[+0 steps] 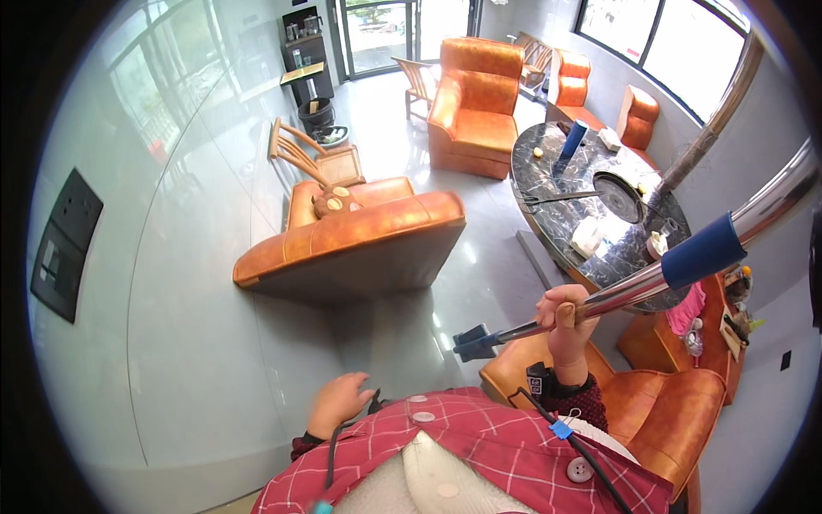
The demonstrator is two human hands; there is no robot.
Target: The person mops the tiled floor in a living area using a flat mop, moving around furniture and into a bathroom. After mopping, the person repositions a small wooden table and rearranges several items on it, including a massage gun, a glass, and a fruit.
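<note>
My right hand (568, 315) is closed around a shiny metal pole (626, 290), which slants from the lower middle up to the right edge. A blue sleeve (703, 250) wraps the pole above the hand, and a blue and grey head (475, 342) sits at its lower end, over the grey floor or near it; contact cannot be told. Low at the left of my body, my left hand (340, 401) holds nothing, its fingers apart. Ahead stands an orange leather armchair (359, 234), its back towards me, with a brown plush item (335, 202) on it.
A dark marble oval table (546, 180) at the right carries a round black tray (618, 196), tissues and a blue cylinder (574, 138). Another orange armchair (478, 106) stands farther off. An orange chair (668, 411) is close at my right. A wooden chair (337, 166) stands by the left wall.
</note>
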